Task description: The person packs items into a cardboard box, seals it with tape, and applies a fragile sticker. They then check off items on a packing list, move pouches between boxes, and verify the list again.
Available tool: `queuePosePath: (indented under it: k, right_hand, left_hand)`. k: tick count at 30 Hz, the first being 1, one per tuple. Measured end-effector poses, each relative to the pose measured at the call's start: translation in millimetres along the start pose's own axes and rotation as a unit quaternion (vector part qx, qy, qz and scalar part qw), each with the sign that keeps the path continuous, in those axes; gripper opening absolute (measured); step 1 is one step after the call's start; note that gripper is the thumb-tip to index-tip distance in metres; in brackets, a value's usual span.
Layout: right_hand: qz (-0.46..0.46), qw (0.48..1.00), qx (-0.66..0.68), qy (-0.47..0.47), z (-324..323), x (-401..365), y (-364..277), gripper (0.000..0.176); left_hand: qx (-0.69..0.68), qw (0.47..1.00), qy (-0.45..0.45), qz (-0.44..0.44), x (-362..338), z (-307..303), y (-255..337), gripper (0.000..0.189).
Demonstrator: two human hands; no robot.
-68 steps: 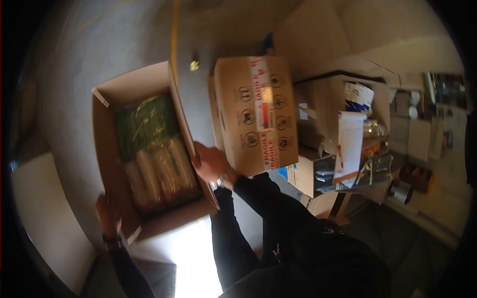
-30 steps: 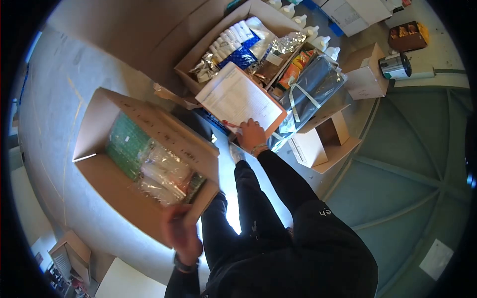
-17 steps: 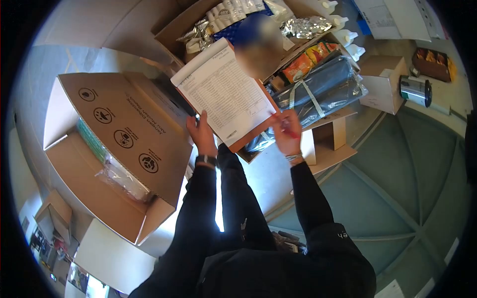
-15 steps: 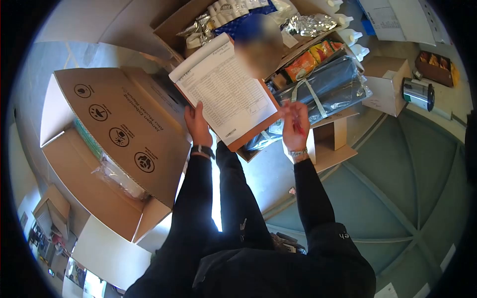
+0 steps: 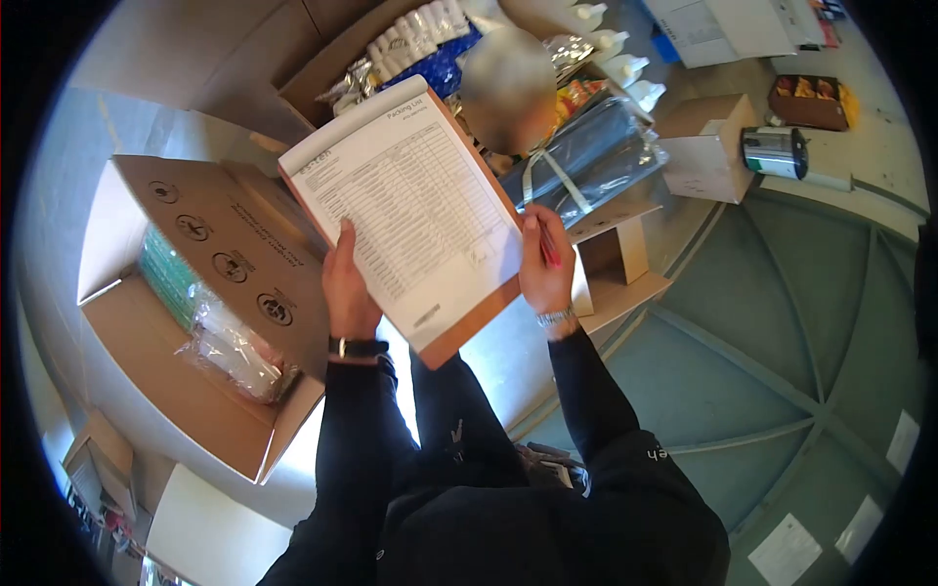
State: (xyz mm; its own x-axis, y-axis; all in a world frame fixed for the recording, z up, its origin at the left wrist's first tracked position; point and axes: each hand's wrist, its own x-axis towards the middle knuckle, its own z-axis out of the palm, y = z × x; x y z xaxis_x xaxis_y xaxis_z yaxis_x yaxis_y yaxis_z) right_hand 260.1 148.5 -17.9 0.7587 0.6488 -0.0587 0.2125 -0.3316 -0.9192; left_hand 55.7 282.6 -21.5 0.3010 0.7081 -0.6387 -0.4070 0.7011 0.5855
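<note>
Left hand (image 5: 352, 298) closed on the left edge of the clipboard (image 5: 474, 324), thumb over the packing list (image 5: 415, 210). Right hand (image 5: 545, 269) I see curled around a red pen (image 5: 551, 256) at the clipboard's right edge; whether it also grips the clipboard, I can't tell. Clipboard sits slantwise in my view, between an open carton (image 5: 176, 381) and dark plastic-wrapped goods (image 5: 596, 161).

The person (image 5: 547, 532) wears a white-lettered black top (image 5: 591, 400), dark trousers (image 5: 454, 396), wristband (image 5: 358, 348) and silvery bracelet (image 5: 556, 316).
</note>
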Motion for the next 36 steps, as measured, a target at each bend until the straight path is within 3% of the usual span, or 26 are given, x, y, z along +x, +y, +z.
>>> queuePosePath:
  k: [7,8,10,14,15,17,18,20,21,26,28,29,30,32,33,34,36]
  right_hand:
    - [-0.042,0.992,0.121,-0.021,-74.4,-116.4,-189.2,0.032]
    - [-0.100,0.988,0.110,0.032,-76.0,-136.4,-216.2,0.037]
    - [-0.160,0.970,0.181,0.027,-89.2,-112.8,-219.5,0.039]
    - [-0.232,0.955,0.175,-0.051,-78.7,-227.9,-310.3,0.045]
    - [-0.259,0.930,0.235,-0.109,-71.4,-257.6,-329.6,0.046]
    - [-0.268,0.897,0.286,-0.205,-59.4,-253.0,-320.2,0.050]
    - [-0.245,0.890,0.310,-0.229,-49.4,-270.5,-328.1,0.040]
    - [-0.285,0.895,0.237,-0.247,-36.2,-277.4,-321.9,0.029]
    - [-0.349,0.881,0.190,-0.258,-32.7,-271.6,-317.3,0.024]
    - [-0.363,0.876,0.177,-0.264,-6.1,-264.7,-304.9,0.016]
    - [-0.377,0.827,0.273,-0.314,5.0,-249.2,-289.1,0.032]
    - [-0.388,0.846,0.219,-0.292,8.1,-243.6,-282.0,0.049]
    - [-0.391,0.846,0.216,-0.291,11.3,-247.0,-281.0,0.049]
    - [-0.313,0.900,0.174,-0.247,18.7,-258.6,-275.2,0.062]
    - [-0.334,0.898,0.155,-0.242,18.6,-255.2,-277.3,0.060]
    - [-0.402,0.861,0.192,-0.243,21.8,-238.9,-266.9,0.037]
    - [-0.432,0.843,0.207,-0.244,21.1,-234.3,-261.7,0.027]
  left_hand:
    - [0.030,0.982,-0.149,0.115,-193.7,4.6,138.1,0.044]
    - [0.029,0.979,-0.154,0.130,-219.6,-6.8,155.2,0.044]
    - [0.052,0.982,-0.137,0.118,-226.1,2.1,168.4,0.043]
    - [0.042,0.980,-0.127,0.147,-341.7,-59.3,223.0,0.037]
    - [0.042,0.981,-0.120,0.145,-369.4,-75.6,235.8,0.037]
    - [0.030,0.983,-0.108,0.148,-358.6,-81.7,229.5,0.037]
    - [0.020,0.982,-0.114,0.146,-371.6,-95.0,231.9,0.037]
    - [0.003,0.980,-0.104,0.167,-373.9,-106.8,225.5,0.036]
    - [-0.004,0.979,-0.109,0.173,-374.7,-115.2,221.0,0.036]
    - [-0.033,0.971,-0.095,0.219,-373.0,-138.5,206.1,0.036]
    - [-0.022,0.970,-0.075,0.231,-368.1,-145.0,198.8,0.037]
    - [-0.026,0.969,-0.078,0.231,-363.6,-146.6,194.4,0.037]
    - [-0.028,0.969,-0.059,0.238,-364.3,-148.2,193.4,0.037]
    - [-0.032,0.968,-0.047,0.243,-362.7,-151.9,186.7,0.038]
    - [-0.035,0.967,-0.040,0.248,-360.2,-151.7,185.7,0.038]
    - [-0.037,0.967,-0.031,0.252,-354.8,-151.6,183.5,0.039]
    - [-0.036,0.967,-0.060,0.245,-354.1,-158.7,182.1,0.040]
